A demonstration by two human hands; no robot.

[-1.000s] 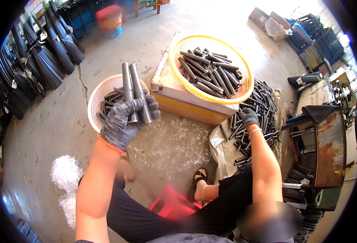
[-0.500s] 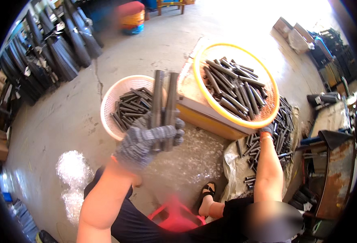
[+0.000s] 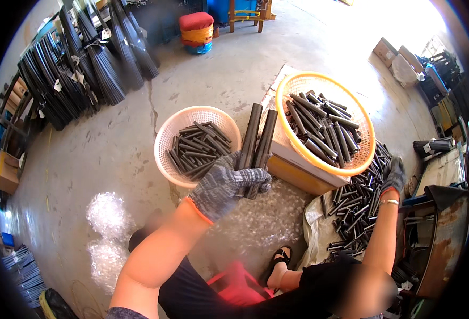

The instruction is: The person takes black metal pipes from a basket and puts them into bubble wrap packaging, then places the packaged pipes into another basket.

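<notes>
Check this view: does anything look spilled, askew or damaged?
A patch of shiny clear material, perhaps crumpled plastic, lies over the grey concrete floor before the person, resembling dropped packaging. Slim black tubes heaped on the crinkled beige sheet look untidy, but mostly contained.

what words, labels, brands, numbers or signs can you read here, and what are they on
None can be read.
White tags on the rod bundles: too small to read.
Far carton: any print is too small to read.
Tubes in the left hand: no lettering visible.
</notes>
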